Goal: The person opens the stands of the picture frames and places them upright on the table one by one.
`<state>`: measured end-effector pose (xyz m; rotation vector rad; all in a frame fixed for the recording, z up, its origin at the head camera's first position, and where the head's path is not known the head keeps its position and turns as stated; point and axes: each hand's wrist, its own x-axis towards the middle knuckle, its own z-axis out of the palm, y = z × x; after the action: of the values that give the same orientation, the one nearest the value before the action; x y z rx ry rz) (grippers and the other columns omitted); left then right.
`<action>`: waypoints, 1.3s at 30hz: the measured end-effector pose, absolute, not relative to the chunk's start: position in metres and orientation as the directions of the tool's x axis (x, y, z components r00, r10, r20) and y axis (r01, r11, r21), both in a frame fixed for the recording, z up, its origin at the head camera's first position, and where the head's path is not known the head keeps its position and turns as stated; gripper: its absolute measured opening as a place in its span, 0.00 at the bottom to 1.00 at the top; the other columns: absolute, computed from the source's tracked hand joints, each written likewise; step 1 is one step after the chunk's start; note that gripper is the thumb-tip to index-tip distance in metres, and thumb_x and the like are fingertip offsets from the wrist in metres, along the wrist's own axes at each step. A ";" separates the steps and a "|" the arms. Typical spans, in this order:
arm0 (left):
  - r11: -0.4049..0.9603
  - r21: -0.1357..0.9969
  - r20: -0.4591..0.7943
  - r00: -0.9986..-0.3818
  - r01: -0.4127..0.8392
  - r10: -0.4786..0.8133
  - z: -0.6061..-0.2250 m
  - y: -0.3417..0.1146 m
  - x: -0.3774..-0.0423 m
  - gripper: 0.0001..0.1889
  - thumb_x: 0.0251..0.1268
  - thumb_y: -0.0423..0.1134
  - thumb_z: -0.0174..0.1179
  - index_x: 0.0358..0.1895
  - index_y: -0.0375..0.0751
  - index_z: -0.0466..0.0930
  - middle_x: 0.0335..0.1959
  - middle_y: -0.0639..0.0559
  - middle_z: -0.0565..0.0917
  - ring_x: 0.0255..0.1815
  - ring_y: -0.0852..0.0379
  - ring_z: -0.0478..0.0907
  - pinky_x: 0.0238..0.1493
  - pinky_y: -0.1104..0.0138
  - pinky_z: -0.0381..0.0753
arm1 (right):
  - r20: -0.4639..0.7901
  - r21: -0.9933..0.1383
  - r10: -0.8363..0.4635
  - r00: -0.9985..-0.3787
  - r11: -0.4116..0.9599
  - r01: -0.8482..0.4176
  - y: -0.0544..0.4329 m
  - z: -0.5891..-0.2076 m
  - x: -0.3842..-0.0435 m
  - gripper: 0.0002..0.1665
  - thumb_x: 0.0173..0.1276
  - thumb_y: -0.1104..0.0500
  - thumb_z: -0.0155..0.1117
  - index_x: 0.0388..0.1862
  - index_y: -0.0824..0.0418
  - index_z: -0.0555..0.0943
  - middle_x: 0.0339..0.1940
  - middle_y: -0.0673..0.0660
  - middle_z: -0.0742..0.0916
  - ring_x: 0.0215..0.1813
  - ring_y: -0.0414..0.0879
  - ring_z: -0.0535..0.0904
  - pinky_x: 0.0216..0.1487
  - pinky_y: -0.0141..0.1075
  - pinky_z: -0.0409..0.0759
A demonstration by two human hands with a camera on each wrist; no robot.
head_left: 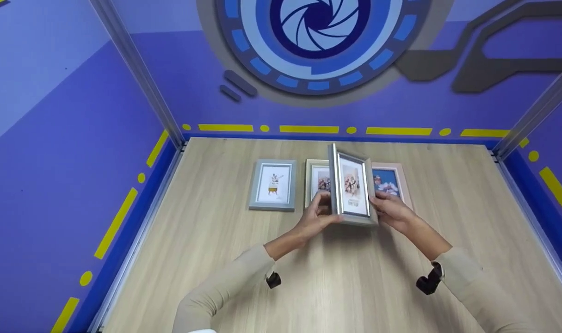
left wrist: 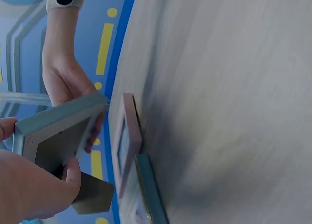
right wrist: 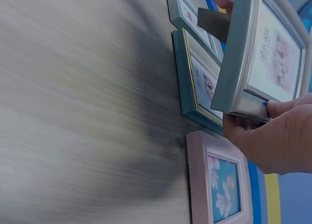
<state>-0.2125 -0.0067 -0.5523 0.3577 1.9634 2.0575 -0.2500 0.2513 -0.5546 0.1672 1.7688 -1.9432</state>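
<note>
Both hands hold a silver-grey picture frame (head_left: 353, 185) with a flower print, raised above the table and tilted. My left hand (head_left: 312, 221) grips its left side, thumb at the lower corner. On the opposite side, my right hand (head_left: 394, 212) grips the edge. From the left wrist, the frame's back shows, with a stand flap (left wrist: 95, 195) sticking out near the left hand's fingers. In the right wrist view the thumb of the right hand (right wrist: 278, 141) lies on the front border. Behind the held frame, a gold-edged frame (head_left: 318, 169) is partly hidden.
A blue-grey frame (head_left: 272, 185) with a plant print lies to the left on the wood-grain table (head_left: 355, 277). On the right lies a pink frame (head_left: 403, 180) with a blue floral picture, partly covered. Purple-blue walls (head_left: 285, 111) enclose the table's back and sides.
</note>
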 end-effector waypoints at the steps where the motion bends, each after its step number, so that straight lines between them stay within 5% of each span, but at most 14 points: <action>1: -0.024 1.000 0.027 -0.928 0.019 0.372 -0.550 -0.005 -0.211 0.28 0.60 0.33 0.69 0.62 0.45 0.69 0.57 0.46 0.79 0.56 0.54 0.79 0.58 0.61 0.82 | -0.415 -0.895 -0.284 -0.864 -0.043 0.443 0.251 -0.555 -0.250 0.39 0.84 0.57 0.46 0.83 0.69 0.44 0.50 0.42 0.84 0.53 0.35 0.78 0.54 0.31 0.78; 7: 0.222 0.917 0.222 -0.888 0.330 0.404 -0.537 0.002 -0.201 0.30 0.60 0.45 0.72 0.63 0.44 0.71 0.63 0.44 0.77 0.63 0.50 0.76 0.61 0.52 0.82 | -0.408 -0.883 -0.288 -0.867 -0.119 0.455 0.248 -0.560 -0.248 0.35 0.85 0.58 0.40 0.84 0.64 0.44 0.52 0.41 0.80 0.57 0.37 0.71 0.61 0.34 0.70; 13: 0.477 0.697 0.356 -0.836 0.535 0.417 -0.533 0.005 -0.200 0.33 0.54 0.59 0.73 0.62 0.52 0.77 0.78 0.45 0.62 0.80 0.43 0.56 0.77 0.43 0.61 | -0.394 -0.873 -0.267 -0.879 -0.189 0.449 0.244 -0.566 -0.246 0.29 0.85 0.60 0.39 0.81 0.62 0.53 0.49 0.42 0.77 0.56 0.39 0.68 0.60 0.34 0.68; 17: 0.481 0.711 0.293 -0.837 0.514 0.461 -0.532 0.005 -0.203 0.37 0.53 0.58 0.74 0.67 0.55 0.75 0.82 0.43 0.56 0.83 0.40 0.52 0.78 0.39 0.58 | -0.385 -0.872 -0.262 -0.885 -0.210 0.442 0.242 -0.570 -0.244 0.26 0.84 0.62 0.38 0.78 0.63 0.57 0.48 0.41 0.79 0.55 0.38 0.70 0.58 0.31 0.71; 22: 0.447 0.787 0.163 -0.842 0.425 0.514 -0.533 0.006 -0.202 0.40 0.60 0.56 0.71 0.74 0.50 0.67 0.81 0.43 0.60 0.80 0.45 0.61 0.76 0.48 0.67 | -0.385 -0.871 -0.256 -0.887 -0.217 0.441 0.242 -0.573 -0.242 0.29 0.84 0.61 0.39 0.80 0.64 0.54 0.46 0.39 0.82 0.53 0.35 0.73 0.58 0.29 0.72; 32: 0.325 0.843 0.211 -0.819 0.429 0.534 -0.533 0.010 -0.200 0.40 0.72 0.51 0.61 0.80 0.45 0.54 0.79 0.43 0.65 0.73 0.50 0.71 0.65 0.64 0.78 | -0.400 -0.867 -0.249 -0.882 -0.209 0.452 0.241 -0.578 -0.243 0.31 0.84 0.61 0.38 0.81 0.65 0.50 0.47 0.42 0.79 0.54 0.38 0.72 0.55 0.33 0.76; 39: 0.218 0.903 0.214 -0.826 0.371 0.521 -0.530 0.012 -0.199 0.30 0.82 0.43 0.49 0.81 0.39 0.56 0.77 0.40 0.69 0.74 0.47 0.72 0.65 0.68 0.79 | -0.418 -0.824 -0.260 -0.871 -0.296 0.484 0.237 -0.574 -0.245 0.24 0.84 0.62 0.38 0.75 0.61 0.57 0.49 0.47 0.79 0.55 0.41 0.73 0.53 0.35 0.79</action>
<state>-0.1989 0.0119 -0.5303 0.8645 2.3428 1.6745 -0.2455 0.2367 -0.5744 0.2821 1.4998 -2.1930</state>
